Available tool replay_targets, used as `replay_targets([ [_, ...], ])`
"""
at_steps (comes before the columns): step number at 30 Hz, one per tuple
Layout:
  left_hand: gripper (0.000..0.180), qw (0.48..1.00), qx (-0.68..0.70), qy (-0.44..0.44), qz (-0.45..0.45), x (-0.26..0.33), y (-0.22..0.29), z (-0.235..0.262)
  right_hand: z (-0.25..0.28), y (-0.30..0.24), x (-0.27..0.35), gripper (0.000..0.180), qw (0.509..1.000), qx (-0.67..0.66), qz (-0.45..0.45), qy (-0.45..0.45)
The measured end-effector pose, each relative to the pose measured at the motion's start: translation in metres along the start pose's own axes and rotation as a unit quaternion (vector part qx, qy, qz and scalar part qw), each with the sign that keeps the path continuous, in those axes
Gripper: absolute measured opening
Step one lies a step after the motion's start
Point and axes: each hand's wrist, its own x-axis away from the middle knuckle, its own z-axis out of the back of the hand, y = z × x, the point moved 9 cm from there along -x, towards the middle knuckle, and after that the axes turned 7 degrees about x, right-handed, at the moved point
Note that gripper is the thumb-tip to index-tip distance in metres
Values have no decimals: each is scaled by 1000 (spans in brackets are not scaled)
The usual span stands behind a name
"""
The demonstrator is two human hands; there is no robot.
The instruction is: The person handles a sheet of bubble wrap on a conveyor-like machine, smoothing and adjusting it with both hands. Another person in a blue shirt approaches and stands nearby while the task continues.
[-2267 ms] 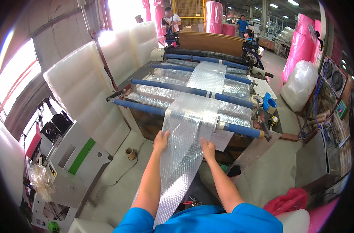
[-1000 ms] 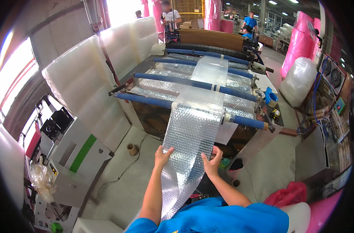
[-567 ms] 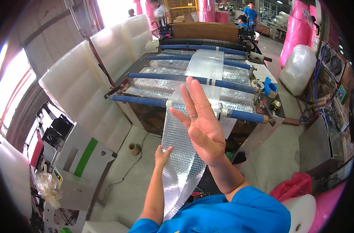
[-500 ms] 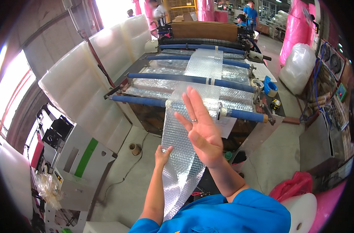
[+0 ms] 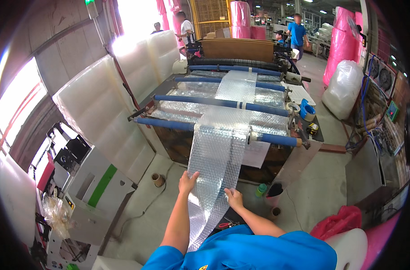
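A long strip of silvery bubble wrap [image 5: 216,150] runs over the blue rollers [image 5: 205,101] of a machine and hangs down toward me. Its lower part twists and folds near my body. My left hand [image 5: 187,182] grips the strip's left edge, thumb on top. On the opposite edge, a little lower, my right hand [image 5: 234,198] pinches the film between thumb and fingers. The fingers beneath the film are hidden in both hands.
Right of the rollers lie a blue tape dispenser [image 5: 307,110] and a tape measure [image 5: 312,129]. A green-capped bottle [image 5: 260,190] stands below. At left are a grey-white machine [image 5: 90,189] and tall wrapped foam stacks [image 5: 97,103]. A person in blue [image 5: 297,33] stands far off.
My right hand has come down from its raised, spread position and taken hold of the strip's right edge. My left hand keeps its grip on the left edge.
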Motion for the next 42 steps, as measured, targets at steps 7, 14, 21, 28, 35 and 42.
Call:
replay_targets([
  [7,54,998,-22,38,37,10,-23,-6,-5,13,12,47,995,-10,-72,-67],
  [14,52,998,-5,49,40,-25,-1,-22,19,-3,-34,47,998,-26,2,64],
  [21,48,995,63,67,-47,-87,71,-27,38,-23,-109,45,993,-103,-50,36],
  [28,44,990,117,63,-38,-100,83,-20,42,-35,-121,37,966,-234,-88,71],
  [35,60,994,90,-53,-30,-49,22,-38,14,-14,-69,36,964,-226,-123,68],
  [42,60,997,38,6,67,14,-33,-2,-15,6,-11,39,983,-128,-116,-65],
])
